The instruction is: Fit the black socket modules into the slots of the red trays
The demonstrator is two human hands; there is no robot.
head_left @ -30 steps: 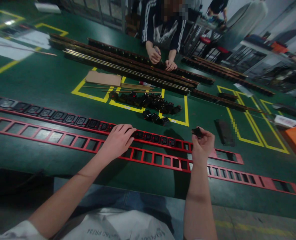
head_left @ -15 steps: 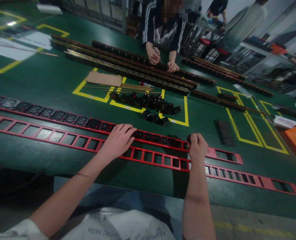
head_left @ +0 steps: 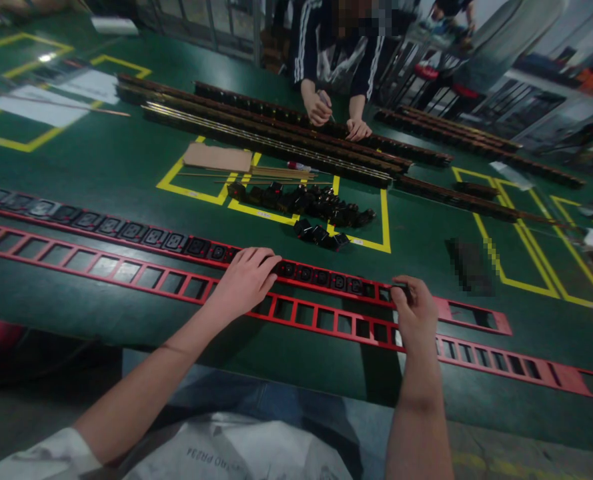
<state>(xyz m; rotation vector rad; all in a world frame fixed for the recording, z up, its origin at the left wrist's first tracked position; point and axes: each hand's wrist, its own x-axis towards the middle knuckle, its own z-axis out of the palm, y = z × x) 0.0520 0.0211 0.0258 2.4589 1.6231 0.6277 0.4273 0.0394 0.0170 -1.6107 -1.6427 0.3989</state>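
Observation:
A long red frame strip lies across the green table, with black power sockets seated in many of its openings. My left hand rests on this strip, palm down, its fingers laid across the sockets. To the right, my right hand pinches a small black socket between thumb and fingers at the strip's openings. Whether the socket sits in an opening is hidden by the hand. Nearer to me, a second red frame strip lies roughly parallel, its openings unfilled, passing under my forearms.
A pile of loose black sockets lies beyond the strips, near a cardboard piece. Long dark rails stretch behind it. Across the table, a co-worker's hands work over a rail. Yellow tape marks the tabletop.
The view has shifted, so most things appear farther right. My right hand has turned slightly, with the socket still pinched at the strip. My left hand stays on the strip.

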